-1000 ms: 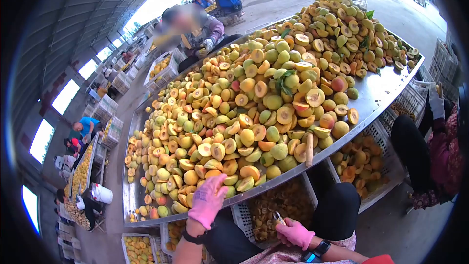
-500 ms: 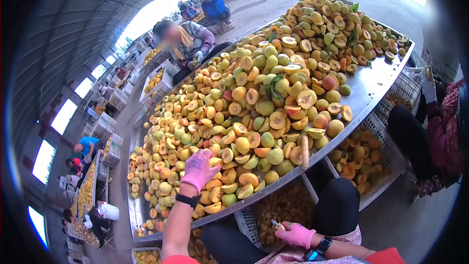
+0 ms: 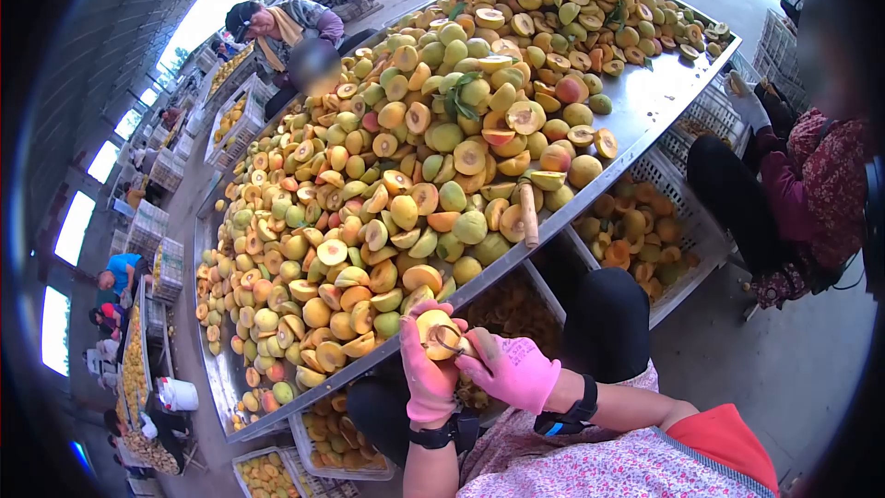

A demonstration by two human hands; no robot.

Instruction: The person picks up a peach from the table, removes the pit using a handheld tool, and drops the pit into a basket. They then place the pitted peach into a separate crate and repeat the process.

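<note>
Just over the table's near rim, my left hand (image 3: 426,373), in a pink glove, is closed around a halved yellow peach (image 3: 437,333) with its cut face turned up. My right hand (image 3: 514,373), also pink-gloved, grips a pitting tool (image 3: 449,343), whose thin curved metal end touches the cut face near the stone. Most of the tool's handle is hidden by the fingers. Beyond both hands, a large heap of peach halves (image 3: 406,212) covers the metal table (image 3: 647,116). A wooden handle (image 3: 528,214) juts over the table's near edge.
Below the edge stand plastic crates (image 3: 687,263) of peach halves, some between my knees. A person (image 3: 811,194) sits close on the right; another person (image 3: 293,32) works across the table. A white bucket (image 3: 177,395) stands at the left.
My left hand has come back from the heap with a peach half. My right hand has risen from the lap, bringing the tool to the fruit. The view has shifted.
</note>
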